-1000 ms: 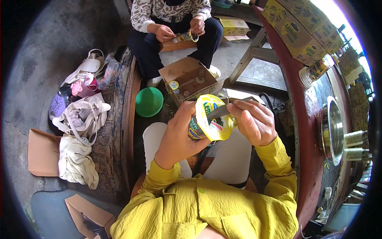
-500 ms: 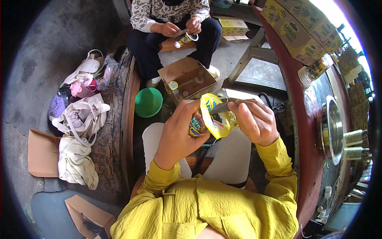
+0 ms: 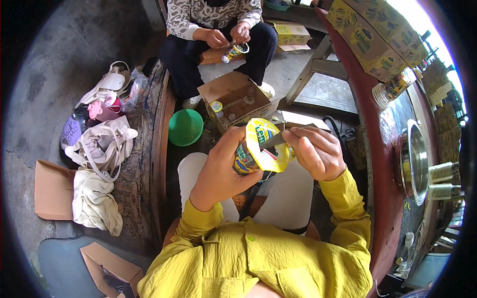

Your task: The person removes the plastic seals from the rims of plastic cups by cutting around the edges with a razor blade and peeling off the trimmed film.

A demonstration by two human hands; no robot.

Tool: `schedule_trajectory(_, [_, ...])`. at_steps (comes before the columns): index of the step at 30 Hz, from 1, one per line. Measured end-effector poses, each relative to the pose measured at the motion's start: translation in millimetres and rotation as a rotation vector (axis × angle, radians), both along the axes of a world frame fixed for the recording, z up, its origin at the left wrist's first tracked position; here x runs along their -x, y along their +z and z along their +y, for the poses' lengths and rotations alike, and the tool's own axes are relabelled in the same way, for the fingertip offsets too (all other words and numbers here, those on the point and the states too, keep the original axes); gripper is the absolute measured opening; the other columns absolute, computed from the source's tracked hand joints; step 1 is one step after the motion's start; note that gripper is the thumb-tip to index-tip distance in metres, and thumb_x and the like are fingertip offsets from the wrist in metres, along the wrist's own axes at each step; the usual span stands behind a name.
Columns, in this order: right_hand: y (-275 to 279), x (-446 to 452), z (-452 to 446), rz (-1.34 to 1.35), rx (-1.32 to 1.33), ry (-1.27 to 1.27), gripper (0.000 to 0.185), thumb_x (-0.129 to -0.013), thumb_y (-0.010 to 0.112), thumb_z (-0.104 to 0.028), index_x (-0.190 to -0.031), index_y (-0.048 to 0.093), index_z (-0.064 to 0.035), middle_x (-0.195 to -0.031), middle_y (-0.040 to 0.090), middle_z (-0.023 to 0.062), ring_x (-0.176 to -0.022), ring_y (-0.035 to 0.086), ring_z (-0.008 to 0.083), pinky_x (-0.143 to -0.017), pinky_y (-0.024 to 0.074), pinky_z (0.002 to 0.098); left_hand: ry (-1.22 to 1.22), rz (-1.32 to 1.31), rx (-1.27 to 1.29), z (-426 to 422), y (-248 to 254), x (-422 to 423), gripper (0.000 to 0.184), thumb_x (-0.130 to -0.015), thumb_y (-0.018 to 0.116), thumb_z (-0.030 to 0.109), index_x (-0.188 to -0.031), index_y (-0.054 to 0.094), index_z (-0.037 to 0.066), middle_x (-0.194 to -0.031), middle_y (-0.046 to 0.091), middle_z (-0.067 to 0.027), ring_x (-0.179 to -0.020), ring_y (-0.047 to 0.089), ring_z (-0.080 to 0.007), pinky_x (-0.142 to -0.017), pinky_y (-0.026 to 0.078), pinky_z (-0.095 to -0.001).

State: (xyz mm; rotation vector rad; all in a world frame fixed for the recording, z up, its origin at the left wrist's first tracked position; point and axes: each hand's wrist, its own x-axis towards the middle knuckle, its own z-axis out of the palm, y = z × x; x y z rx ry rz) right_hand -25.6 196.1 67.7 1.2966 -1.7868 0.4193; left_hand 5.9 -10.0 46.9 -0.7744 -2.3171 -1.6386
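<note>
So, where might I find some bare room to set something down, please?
Widest is the concrete floor left of the heaped bags, beyond the cardboard box. Another patch lies between the co-worker's left knee and the wooden stand. It is crowded beyond the left hand, with the open carton and green bowl, and around the steel basin and cup stacks.

A: what is this, someone's house?
B: looks more like a small workshop. Lemon cartons (image 3: 365,42) piled on a red counter (image 3: 389,208), stacked printed cups (image 3: 397,88), a yellow-topped cup (image 3: 243,160) in hand, a co-worker (image 3: 213,25) holding another, bare concrete floor (image 3: 44,79).
A: patterned cover (image 3: 140,164) and bags (image 3: 107,85) look homey tho
B: yeah, could be home-run, can't say for sure
</note>
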Motion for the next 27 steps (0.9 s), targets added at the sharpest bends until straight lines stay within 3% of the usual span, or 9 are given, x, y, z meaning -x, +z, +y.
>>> schedule_trajectory(10, [-4.6, -2.8, -0.6, -0.009, 0.075, -0.011, 0.051, -0.065, 0.060, -0.001, -0.113, 0.044, 0.0067, -0.071, 0.060, 0.0119, -0.067, 0.061, 0.0239, -0.057, 0.0515, 0.0319, -0.042, -0.073, -0.130, 3.0, 0.7, -2.0, 0.051, -0.060, 0.069, 0.009, -0.105, 0.046, 0.000, -0.093, 0.053, -0.0144, -0.085, 0.054, -0.0324, -0.075, 0.043, -0.0346])
schedule_trajectory(19, [-9.6, 1.4, 4.9, 0.005, 0.102, -0.039, 0.049, -0.063, 0.061, 0.008, -0.109, 0.046, 0.0093, -0.075, 0.061, 0.0139, -0.062, 0.061, 0.0240, -0.053, 0.0510, 0.0305, -0.005, -0.024, -0.073, 9.7, 3.6, -4.1, 0.050, -0.061, 0.068, 0.008, -0.105, 0.045, 0.000, -0.092, 0.052, -0.0155, -0.084, 0.053, -0.0327, -0.074, 0.043, -0.0340])
schedule_trajectory(27, [-10.2, -2.1, 4.0, -0.004, 0.121, -0.059, 0.048, -0.063, 0.062, 0.009, -0.109, 0.046, 0.0087, -0.075, 0.062, 0.0121, -0.063, 0.061, 0.0223, -0.054, 0.0512, 0.0301, -0.109, -0.072, -0.157, 8.4, 4.5, -4.9, 0.051, -0.064, 0.068, 0.007, -0.108, 0.045, 0.000, -0.094, 0.055, -0.0121, -0.082, 0.055, -0.0215, -0.074, 0.043, -0.0292])
